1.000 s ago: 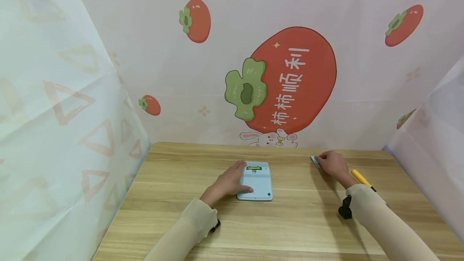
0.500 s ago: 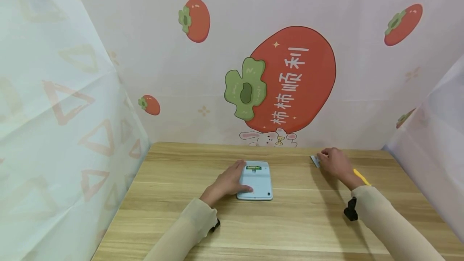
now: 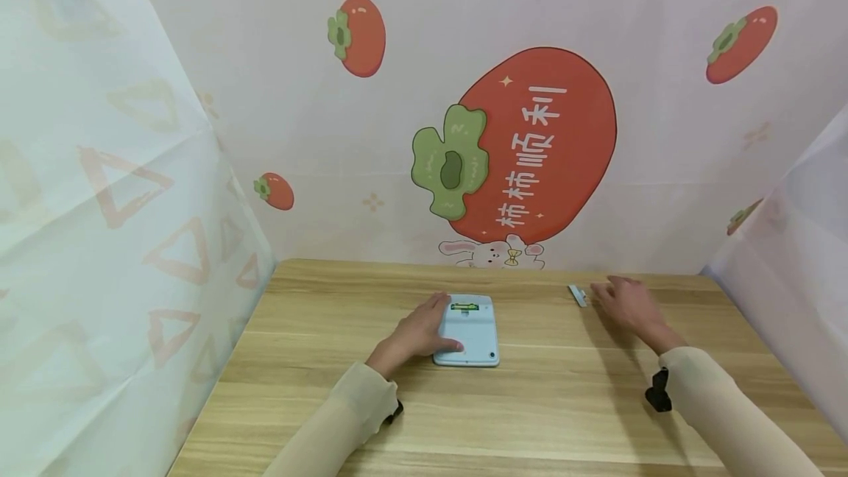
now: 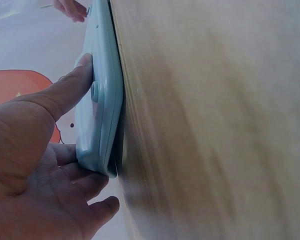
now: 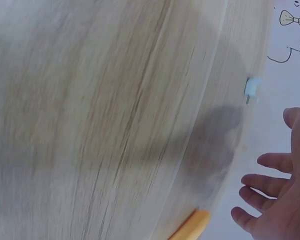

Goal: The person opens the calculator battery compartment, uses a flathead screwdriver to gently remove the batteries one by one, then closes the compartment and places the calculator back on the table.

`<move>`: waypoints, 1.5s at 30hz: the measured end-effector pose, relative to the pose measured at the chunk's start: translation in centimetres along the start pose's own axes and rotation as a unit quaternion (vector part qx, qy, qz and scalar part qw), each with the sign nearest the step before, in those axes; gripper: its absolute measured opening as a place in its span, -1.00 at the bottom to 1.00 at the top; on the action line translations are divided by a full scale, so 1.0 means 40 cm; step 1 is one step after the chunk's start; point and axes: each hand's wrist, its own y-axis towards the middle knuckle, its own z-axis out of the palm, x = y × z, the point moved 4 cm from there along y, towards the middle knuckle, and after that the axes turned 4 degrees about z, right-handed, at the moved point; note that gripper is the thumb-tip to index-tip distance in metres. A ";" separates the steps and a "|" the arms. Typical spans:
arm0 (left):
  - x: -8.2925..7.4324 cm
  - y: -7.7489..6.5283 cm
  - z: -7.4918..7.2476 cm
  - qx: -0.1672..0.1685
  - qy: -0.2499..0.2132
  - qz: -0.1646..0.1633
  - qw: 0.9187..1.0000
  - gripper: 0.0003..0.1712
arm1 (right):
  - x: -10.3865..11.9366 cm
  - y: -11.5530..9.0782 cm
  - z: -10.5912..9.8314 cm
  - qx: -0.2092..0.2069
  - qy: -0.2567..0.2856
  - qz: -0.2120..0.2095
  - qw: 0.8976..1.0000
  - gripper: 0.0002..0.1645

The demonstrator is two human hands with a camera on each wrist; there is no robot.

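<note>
A flat light-blue device (image 3: 472, 331) with rounded corners lies on the table, a green and yellow battery (image 3: 465, 307) showing in the slot near its far edge. My left hand (image 3: 419, 330) grips its left side. In the left wrist view the thumb presses on its upper face and the fingers bend around its edge (image 4: 101, 107). At the back right lies a small light-blue strip (image 3: 578, 296) that looks like a battery cover. Just right of it, my right hand (image 3: 626, 303) hovers with loose fingers and holds nothing.
A yellow handle (image 5: 191, 226) lies on the wood below the right hand in the right wrist view; the arm hides it in the head view. Patterned sheets (image 3: 358, 138) stand behind and at both sides of the wooden table (image 3: 503, 411).
My right hand has let go of the small light-blue strip and moved right, leaving it lying at the back. The left hand and the device have stayed in place.
</note>
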 end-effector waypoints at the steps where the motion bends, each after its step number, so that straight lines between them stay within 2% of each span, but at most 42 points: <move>1: 0.000 -0.001 0.000 0.000 -0.001 0.000 1.000 0.18 | -0.003 -0.002 -0.002 0.004 -0.004 0.004 1.000 -0.10; 7: -0.001 -0.003 0.002 -0.001 -0.002 0.003 1.000 0.18 | -0.026 -0.012 -0.007 0.028 -0.012 0.030 0.999 0.06; 16: 0.000 -0.004 0.006 0.002 -0.001 0.003 1.000 0.18 | -0.070 -0.036 -0.005 0.040 -0.025 0.043 0.998 0.18; 28: -0.002 -0.002 0.003 0.002 0.001 0.001 1.000 0.17 | -0.110 -0.065 -0.019 0.028 -0.046 0.066 0.996 0.24; 45: 0.007 0.003 0.007 -0.003 0.009 0.004 1.000 0.19 | -0.162 -0.102 -0.020 0.049 -0.029 0.083 0.995 0.28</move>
